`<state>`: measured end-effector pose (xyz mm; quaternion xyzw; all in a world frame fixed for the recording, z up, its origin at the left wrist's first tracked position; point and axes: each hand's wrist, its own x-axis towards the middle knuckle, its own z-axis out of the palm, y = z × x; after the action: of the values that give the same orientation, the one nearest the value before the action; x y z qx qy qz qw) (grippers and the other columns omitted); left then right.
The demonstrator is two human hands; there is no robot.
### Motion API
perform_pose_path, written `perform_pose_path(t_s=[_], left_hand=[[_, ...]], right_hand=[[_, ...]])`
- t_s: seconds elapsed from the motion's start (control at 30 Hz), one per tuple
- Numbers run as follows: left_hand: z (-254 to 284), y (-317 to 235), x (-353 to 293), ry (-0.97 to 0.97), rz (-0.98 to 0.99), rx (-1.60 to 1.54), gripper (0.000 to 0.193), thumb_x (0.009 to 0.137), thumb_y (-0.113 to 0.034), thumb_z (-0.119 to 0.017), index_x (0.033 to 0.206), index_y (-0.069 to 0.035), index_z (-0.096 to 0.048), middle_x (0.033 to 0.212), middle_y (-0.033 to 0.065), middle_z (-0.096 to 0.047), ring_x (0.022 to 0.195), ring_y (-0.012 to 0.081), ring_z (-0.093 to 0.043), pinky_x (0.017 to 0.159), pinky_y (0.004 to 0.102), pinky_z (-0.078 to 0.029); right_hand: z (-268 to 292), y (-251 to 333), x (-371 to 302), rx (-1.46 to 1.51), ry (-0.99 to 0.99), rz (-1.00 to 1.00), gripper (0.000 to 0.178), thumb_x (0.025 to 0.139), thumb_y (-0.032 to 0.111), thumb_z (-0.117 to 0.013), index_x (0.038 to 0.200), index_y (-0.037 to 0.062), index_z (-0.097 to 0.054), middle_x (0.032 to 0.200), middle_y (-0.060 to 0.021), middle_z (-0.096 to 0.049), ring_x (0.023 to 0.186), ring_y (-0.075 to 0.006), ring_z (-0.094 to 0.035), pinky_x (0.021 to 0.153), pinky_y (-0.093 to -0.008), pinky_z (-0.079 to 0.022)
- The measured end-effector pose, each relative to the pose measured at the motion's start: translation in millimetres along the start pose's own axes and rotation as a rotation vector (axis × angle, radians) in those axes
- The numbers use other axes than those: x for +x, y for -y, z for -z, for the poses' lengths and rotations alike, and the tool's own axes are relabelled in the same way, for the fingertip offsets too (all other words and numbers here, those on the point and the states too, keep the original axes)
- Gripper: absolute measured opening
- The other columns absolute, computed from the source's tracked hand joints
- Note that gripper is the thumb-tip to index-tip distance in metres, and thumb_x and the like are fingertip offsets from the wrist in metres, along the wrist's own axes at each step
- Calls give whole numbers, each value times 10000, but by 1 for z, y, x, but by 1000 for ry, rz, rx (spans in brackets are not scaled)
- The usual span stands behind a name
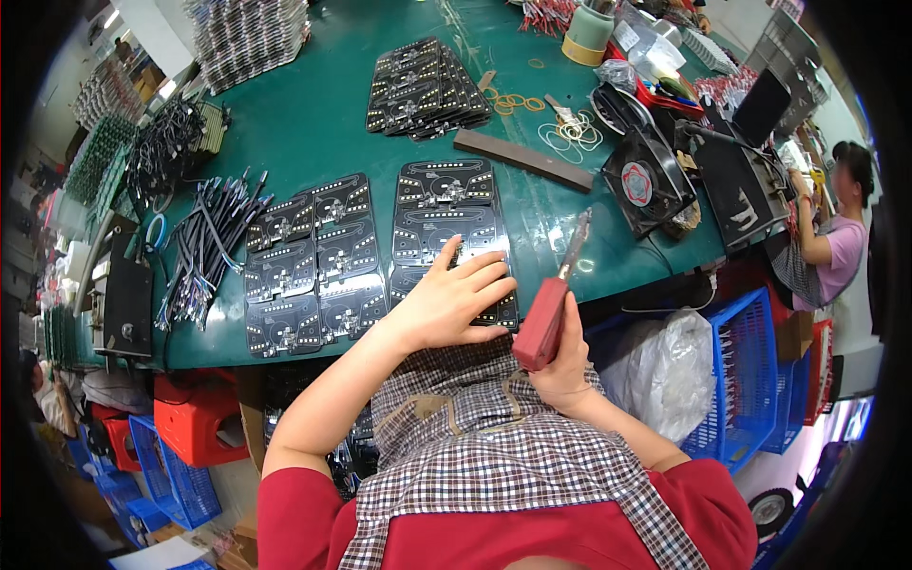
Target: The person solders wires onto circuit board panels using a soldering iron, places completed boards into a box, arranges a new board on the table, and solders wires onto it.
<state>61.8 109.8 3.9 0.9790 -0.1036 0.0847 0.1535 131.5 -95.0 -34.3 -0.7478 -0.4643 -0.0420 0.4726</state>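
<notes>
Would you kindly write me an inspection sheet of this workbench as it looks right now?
Surface: green bench top, largely covered.
Job's things: black circuit boards laid in rows; the near board lies under the left hand.
Clutter: board stack, flat bar, rubber bands, tape roll, small fan.
Hands: left hand flat on the near board; right hand grips a red-handled soldering iron, tip raised.
Cables: bundle of black leads at the left; red wires at the far edge.
Surroundings: blue crates, red box, another person seated at the right.
</notes>
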Motion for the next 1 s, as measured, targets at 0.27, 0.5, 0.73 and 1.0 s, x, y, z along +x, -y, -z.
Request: perform_pose_path(t_s=[0.27,0.5,0.73,1.0], left_hand=[[20,-4,0,-282,51,97,432,678,-399,-673,978,-101,-584,1140,63,-531,1190,247,-446,1065,539,-178],[18,-3,1,-407,142,129,431,684,-404,-684,965,-98,-574,1140,73,-528,1159,262,-443,1018,510,-257],[0,-6,2,-234,182,41,458,740,-330,-666,1114,-95,-546,1168,72,-519,1159,261,-451,1002,522,-295],[-3,-11,-9,-142,235,131,520,774,-332,-637,1236,-123,-518,1288,59,-493,1230,256,-419,1018,516,-291]], right_hand=[[-5,19,12,200,38,-95,936,726,-65,-672,1443,37,-79,1337,-152,-406,982,-187,-571,817,-290,-478],[-5,25,38,156,-112,-120,927,752,-68,-627,1456,73,-40,1351,-133,-368,854,-125,-517,780,-251,-450],[21,6,4,147,-116,-243,902,781,-47,-618,1455,67,-29,1157,-84,-451,789,-104,-482,725,-230,-438],[24,-25,-28,-18,82,-24,1001,711,50,-765,1432,22,-71,1161,-184,-537,920,-208,-610,733,-312,-505]])
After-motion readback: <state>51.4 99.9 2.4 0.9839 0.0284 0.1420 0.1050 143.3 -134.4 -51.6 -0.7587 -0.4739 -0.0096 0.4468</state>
